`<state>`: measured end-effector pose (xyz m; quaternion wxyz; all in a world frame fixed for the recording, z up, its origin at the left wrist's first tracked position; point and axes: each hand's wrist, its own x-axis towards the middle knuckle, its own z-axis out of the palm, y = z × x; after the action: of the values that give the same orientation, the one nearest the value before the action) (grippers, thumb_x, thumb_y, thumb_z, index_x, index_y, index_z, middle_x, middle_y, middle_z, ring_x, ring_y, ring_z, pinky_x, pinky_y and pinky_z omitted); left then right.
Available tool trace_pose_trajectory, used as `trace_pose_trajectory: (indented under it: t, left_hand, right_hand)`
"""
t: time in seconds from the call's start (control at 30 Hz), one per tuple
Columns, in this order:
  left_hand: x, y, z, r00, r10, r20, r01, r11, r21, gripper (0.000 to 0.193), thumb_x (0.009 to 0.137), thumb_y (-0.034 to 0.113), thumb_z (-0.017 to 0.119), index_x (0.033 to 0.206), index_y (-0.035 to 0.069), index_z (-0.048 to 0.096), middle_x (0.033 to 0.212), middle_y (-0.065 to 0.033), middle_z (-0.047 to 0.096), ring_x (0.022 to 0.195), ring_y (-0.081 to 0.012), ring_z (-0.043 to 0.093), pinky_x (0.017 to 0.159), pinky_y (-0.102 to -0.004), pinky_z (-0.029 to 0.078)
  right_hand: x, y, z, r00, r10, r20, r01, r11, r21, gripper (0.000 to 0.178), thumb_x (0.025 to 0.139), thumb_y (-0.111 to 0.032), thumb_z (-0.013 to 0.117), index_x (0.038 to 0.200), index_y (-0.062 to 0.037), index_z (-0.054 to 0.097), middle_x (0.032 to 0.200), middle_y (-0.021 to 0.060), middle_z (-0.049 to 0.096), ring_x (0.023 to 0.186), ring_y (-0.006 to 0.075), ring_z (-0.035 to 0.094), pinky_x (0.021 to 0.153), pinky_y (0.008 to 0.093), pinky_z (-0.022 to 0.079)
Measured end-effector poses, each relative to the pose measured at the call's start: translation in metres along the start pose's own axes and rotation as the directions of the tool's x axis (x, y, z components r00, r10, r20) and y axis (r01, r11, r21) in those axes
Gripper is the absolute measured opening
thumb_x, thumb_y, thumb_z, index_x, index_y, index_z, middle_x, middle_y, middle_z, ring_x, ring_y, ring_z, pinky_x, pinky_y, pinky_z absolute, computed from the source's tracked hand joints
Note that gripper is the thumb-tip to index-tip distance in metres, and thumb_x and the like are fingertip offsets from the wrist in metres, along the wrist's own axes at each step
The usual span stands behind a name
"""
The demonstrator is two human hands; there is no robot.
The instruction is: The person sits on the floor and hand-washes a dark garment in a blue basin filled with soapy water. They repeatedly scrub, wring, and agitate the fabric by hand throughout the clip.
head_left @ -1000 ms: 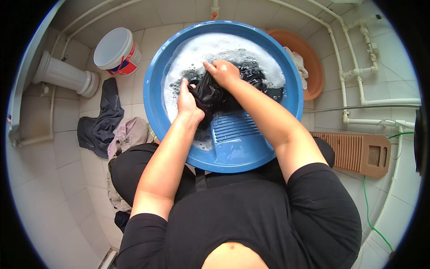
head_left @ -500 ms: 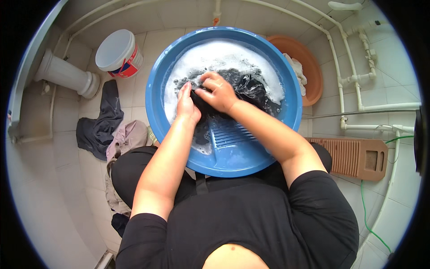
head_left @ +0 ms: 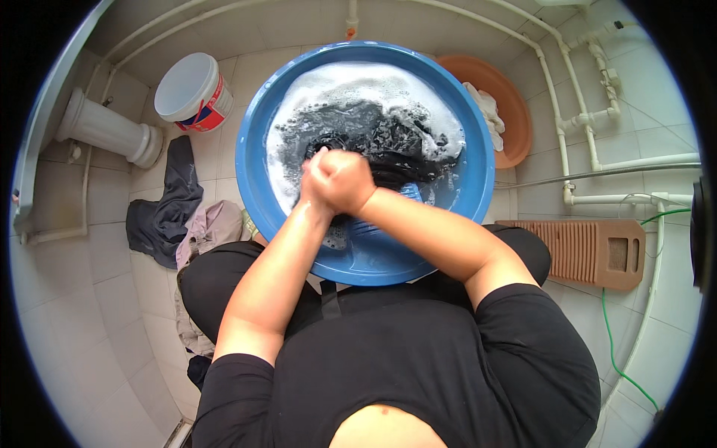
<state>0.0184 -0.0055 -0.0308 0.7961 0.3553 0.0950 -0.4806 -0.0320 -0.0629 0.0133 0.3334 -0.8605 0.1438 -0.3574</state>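
Note:
A blue basin of soapy water stands in front of me, with a wet black garment lying in the suds. My right hand is closed in a fist, pressed against my left hand, over the left middle of the basin. Both hands are closed around part of the garment; dark cloth shows just above and below them. The right hand hides most of the left fingers. Behind my forearms, the ribbed slope moulded into the basin is partly covered.
Dark grey clothing and a pinkish garment lie on the floor at left, near a white bucket. An orange basin with white cloth stands behind right. A brown washboard lies right of my knee.
My hands have come together and moved slightly nearer to me. The right fingers, loosely bent before, are now closed in a fist against the left hand.

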Motion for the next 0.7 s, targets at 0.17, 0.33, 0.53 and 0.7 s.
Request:
trace_pose_trajectory:
  t: [0.17,0.33,0.53,0.7]
  left_hand:
    - [0.039,0.003,-0.048,0.903,-0.22,0.368,0.296,0.941,-0.163,0.026,0.09,0.032,0.046,0.073,0.013,0.053,0.063,-0.0023,0.055,0.061,-0.018,0.055,0.061,-0.035,0.047]
    - [0.008,0.006,0.008,0.975,-0.218,-0.03,0.215,0.973,-0.087,0.026,0.089,0.034,0.045,0.091,0.011,0.057,0.084,-0.0048,0.06,0.077,-0.0202,0.058,0.07,-0.0316,0.048]
    - [0.049,0.008,-0.059,0.96,-0.194,0.202,0.244,0.934,-0.262,0.025,0.089,0.035,0.047,0.072,0.017,0.049,0.06,-0.0013,0.052,0.06,-0.0163,0.054,0.058,-0.033,0.046]
    - [-0.001,0.042,0.039,0.956,0.013,-0.292,-0.082,0.971,-0.223,0.045,0.085,0.059,0.044,0.076,0.015,0.051,0.093,-0.0096,0.061,0.097,-0.0315,0.055,0.09,-0.051,0.041]
  right_hand:
    - [-0.007,0.004,0.001,0.99,-0.138,-0.004,0.138,0.99,-0.017,0.031,0.073,-0.018,0.064,0.049,-0.0082,0.048,0.052,0.0113,0.048,0.048,0.0287,0.051,0.047,0.0381,0.044]
    - [0.006,0.032,-0.002,1.0,0.028,0.0,-0.028,0.989,-0.147,0.028,0.076,-0.028,0.057,0.055,-0.0101,0.057,0.056,0.0109,0.057,0.052,0.0285,0.057,0.049,0.0382,0.046]
    - [-0.005,0.002,0.009,0.978,-0.209,0.018,0.21,0.975,-0.076,0.025,0.069,-0.016,0.062,0.048,-0.01,0.049,0.054,0.0091,0.051,0.048,0.0272,0.053,0.047,0.0361,0.044]
    - [0.054,0.092,-0.014,0.827,0.53,0.188,-0.422,0.806,-0.415,0.059,0.087,-0.055,0.037,0.072,-0.0052,0.066,0.081,0.0201,0.062,0.079,0.0382,0.059,0.07,0.0445,0.046]
